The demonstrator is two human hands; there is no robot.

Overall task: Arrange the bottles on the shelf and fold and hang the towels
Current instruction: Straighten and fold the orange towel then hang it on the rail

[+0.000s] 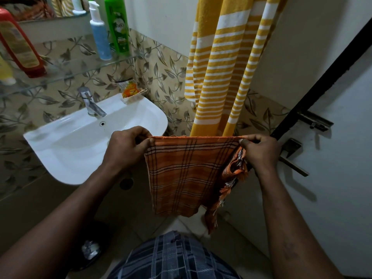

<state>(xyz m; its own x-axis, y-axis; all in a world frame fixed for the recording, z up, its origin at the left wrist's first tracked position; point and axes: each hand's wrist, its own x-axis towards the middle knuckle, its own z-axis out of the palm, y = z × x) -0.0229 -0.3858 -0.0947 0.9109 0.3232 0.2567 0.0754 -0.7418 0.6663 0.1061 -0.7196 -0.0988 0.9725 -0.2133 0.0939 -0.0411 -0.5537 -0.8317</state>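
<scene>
I hold an orange checked towel (181,174) stretched flat in front of me by its top edge. My left hand (125,147) pinches the top left corner and my right hand (259,151) pinches the top right corner, where extra layers bunch and hang down. Behind it a yellow and white striped towel (225,67) hangs on the wall. On the glass shelf (66,69) at upper left stand a green bottle (117,25), a blue and white pump bottle (99,33) and a red bottle (19,43); a yellow bottle (5,74) shows at the left edge.
A white washbasin (84,137) with a chrome tap (90,103) sits below the shelf, with an orange sachet (129,90) on its soap dish. A white door (332,148) with a handle and bolt stands at right. A dark bin (90,250) sits on the floor.
</scene>
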